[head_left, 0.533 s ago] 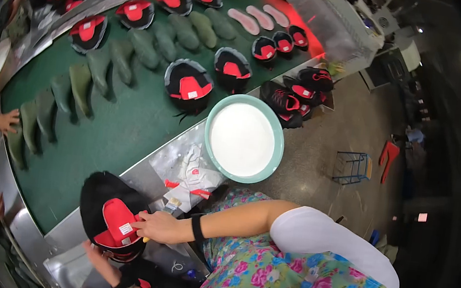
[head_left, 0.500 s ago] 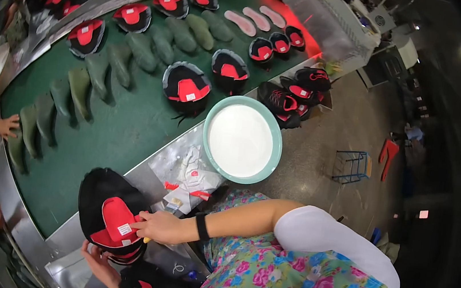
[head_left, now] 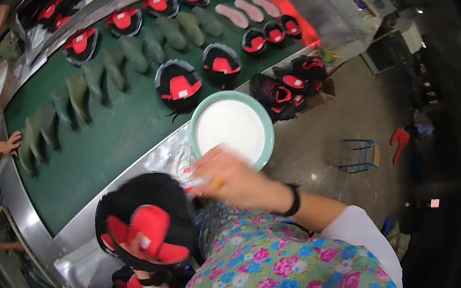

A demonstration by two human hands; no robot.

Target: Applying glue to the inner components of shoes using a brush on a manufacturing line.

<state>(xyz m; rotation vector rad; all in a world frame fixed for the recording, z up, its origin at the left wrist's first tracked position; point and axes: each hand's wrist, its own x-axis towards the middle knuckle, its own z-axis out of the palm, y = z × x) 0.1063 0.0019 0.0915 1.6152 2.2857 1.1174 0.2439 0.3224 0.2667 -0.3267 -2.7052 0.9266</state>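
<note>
Far left: a co-worker's hand (head_left: pixel 10 143) rests on the edge of the green conveyor belt (head_left: pixel 123 125), beside a row of dark green shoe lasts (head_left: pixel 78 96) that stand along the belt. Further along the belt lie several black shoe uppers with red tongues (head_left: pixel 179 85), and at its far end pale pink insoles (head_left: pixel 250 9).

Lower centre: the left hand (head_left: pixel 151 281), mostly hidden, comes up from the lower edge, a bangle at its wrist, under a black shoe upper with a red tongue and red trim (head_left: pixel 145 228); the upper sits on this hand, held above the metal counter (head_left: pixel 83 261) at the near edge of the belt. Whether the fingers are closed on it cannot be told, since the upper covers them.

Centre: the right hand (head_left: pixel 232 176), blurred, lies just beside the top of the held upper, its fingers closed around a small yellowish tool (head_left: pixel 216 183); a black band circles the wrist. Just beyond the hand stands a round teal basin of white liquid (head_left: pixel 232 128).

Right: a heap of black-and-red uppers (head_left: pixel 289 88) lies past the basin, and a small blue wire stand (head_left: pixel 360 155) is on the floor.
</note>
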